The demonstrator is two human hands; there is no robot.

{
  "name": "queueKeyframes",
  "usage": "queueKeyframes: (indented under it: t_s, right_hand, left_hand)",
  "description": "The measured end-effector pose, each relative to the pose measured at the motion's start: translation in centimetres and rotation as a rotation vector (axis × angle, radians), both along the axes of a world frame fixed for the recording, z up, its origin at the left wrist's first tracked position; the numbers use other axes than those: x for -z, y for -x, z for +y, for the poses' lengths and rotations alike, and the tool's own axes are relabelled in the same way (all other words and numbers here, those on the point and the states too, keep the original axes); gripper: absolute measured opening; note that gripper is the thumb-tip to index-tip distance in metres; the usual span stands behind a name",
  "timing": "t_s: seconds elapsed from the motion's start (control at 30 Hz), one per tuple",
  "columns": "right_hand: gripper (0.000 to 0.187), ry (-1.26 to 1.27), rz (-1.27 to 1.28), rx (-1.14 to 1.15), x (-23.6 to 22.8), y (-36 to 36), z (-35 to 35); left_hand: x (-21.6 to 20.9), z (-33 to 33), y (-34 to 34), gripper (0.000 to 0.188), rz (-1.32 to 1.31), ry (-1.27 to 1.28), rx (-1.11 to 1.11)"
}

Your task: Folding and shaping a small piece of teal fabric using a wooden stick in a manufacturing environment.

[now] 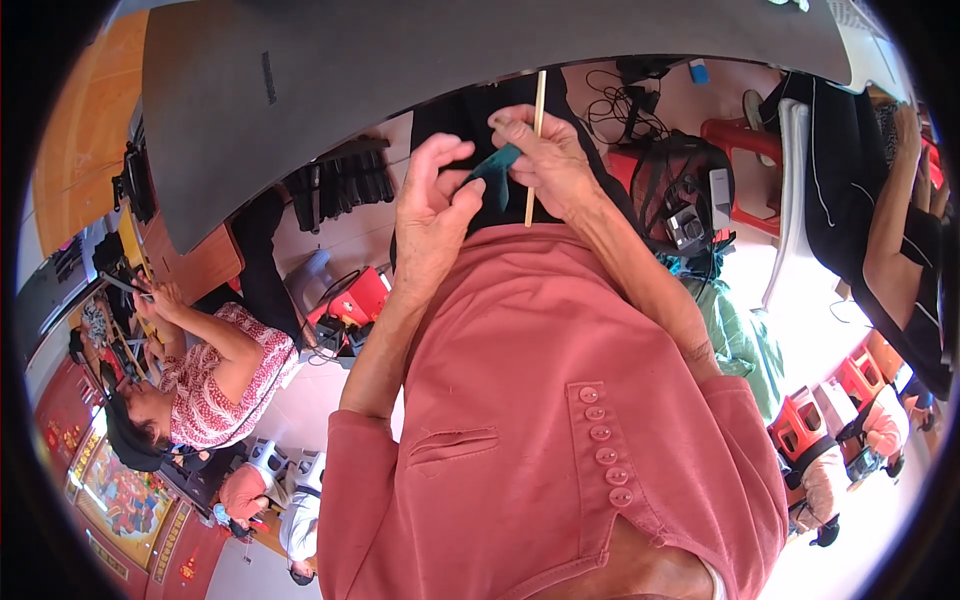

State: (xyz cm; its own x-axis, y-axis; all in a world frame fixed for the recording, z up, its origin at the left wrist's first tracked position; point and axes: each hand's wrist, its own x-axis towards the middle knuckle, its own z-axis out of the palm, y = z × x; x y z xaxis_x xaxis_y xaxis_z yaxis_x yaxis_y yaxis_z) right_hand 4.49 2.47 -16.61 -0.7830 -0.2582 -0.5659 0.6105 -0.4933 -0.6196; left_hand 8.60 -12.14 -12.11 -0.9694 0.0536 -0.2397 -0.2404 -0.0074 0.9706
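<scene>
A pale tiled floor (pixel 300 400) spreads under a crowded room, with other people seated on both sides. The dark bench (pixel 400 60) spans the far side, its curved edge just beyond the hands. To the left, a person (pixel 225 375) in a patterned top sits well apart. Right of the lap are a red stool (pixel 750 205), a green bag (pixel 738 340) and a black mesh bag (pixel 665 165); cables (pixel 603 105) lie beyond. To the left sits a red box (pixel 366 294).

The right hand (pixel 550 165) grasps a stick (pixel 532 205) over the lap, covering its middle; its long axis points from the shirt toward the bench, nearly straight. A green strip (pixel 492 168) slants between the hands. The left hand (pixel 437 200), fingers loosely curled, meets its lower end; whether it grips, I cannot tell.
</scene>
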Motion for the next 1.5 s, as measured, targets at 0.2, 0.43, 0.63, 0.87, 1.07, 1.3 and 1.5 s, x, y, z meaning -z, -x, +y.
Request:
queueKeyframes:
  t_s: [0.2, 0.43, 0.63, 0.87, 1.07, 1.3, 1.5]
  right_hand:
    - [0.017, 0.034, 0.071, 0.037, -0.5, 1.1, 0.3]
    - [0.026, -0.824, 0.636, -0.163, -0.8, -1.2, 4.0]
    - [0.024, -0.678, 0.645, -0.526, -3.6, -3.7, 6.4]
    - [0.022, -0.662, 0.676, -0.692, -4.0, -3.6, 6.1]
    - [0.021, -0.701, 0.652, -0.763, -3.8, -3.3, 5.7]
    - [0.026, -0.596, 0.55, -0.816, -3.4, -3.3, 5.5]
    - [0.028, -0.512, 0.533, -0.779, -3.2, -3.5, 6.0]
  left_hand:
    - [1.5, -1.0, -0.1, 0.01, -0.394, -0.18, 0.038]
    - [1.0, -1.7, 1.5, 0.016, 0.04, 0.488, 0.118]
    - [0.0, -1.9, 2.7, 0.02, -0.01, 0.556, 0.124]
    - [0.7, -2.4, 2.7, 0.021, 0.029, 0.607, 0.125]
    - [0.5, -2.5, 2.7, 0.02, 0.039, 0.652, 0.148]
    - [0.5, -2.5, 2.7, 0.02, 0.095, 0.712, 0.151]
    - [0.2, -3.0, 3.0, 0.019, 0.068, 0.726, 0.173]
